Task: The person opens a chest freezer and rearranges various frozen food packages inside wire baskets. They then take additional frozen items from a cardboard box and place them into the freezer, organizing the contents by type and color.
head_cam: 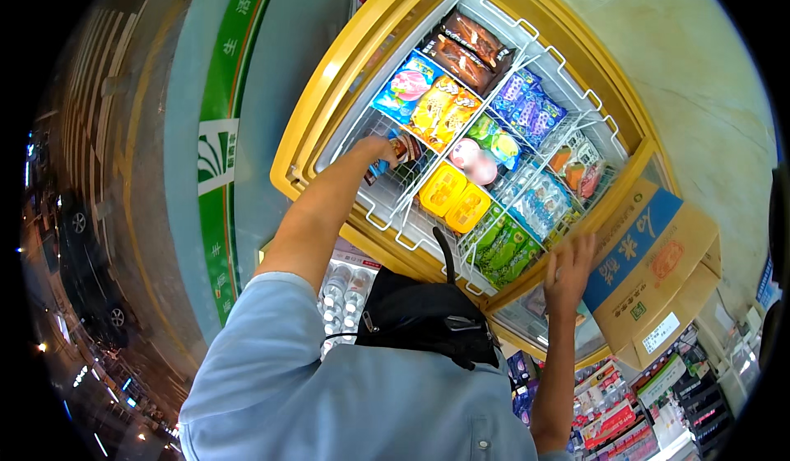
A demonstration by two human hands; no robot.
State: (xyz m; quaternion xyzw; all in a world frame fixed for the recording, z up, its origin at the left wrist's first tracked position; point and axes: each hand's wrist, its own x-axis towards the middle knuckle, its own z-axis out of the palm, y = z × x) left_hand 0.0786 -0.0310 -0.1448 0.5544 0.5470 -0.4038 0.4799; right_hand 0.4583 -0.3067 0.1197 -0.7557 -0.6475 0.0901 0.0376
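Observation:
A yellow-framed chest freezer (302, 134) stands open before me, its wire baskets (404, 211) holding packaged frozen treats. My left hand (378, 150) reaches into the left basket and grips a dark brown and blue wrapped ice cream package (404, 147). Beside that basket are yellow-orange packets (441, 112) and a blue packet with a pink picture (407, 87). Two yellow tubs (453, 198), round pink packages (474, 160) and green packets (503, 248) lie nearer the middle. My right hand (569, 269) is at the freezer's right lid edge, fingers extended, slightly blurred; nothing shows in it.
A cardboard box (654, 269) rests on the freezer's right end. Below the freezer are bottled water packs (345, 294) and shelves of packaged goods (611, 405). A black bag (426, 319) hangs against my front. A road with a dark car (92, 276) lies at left.

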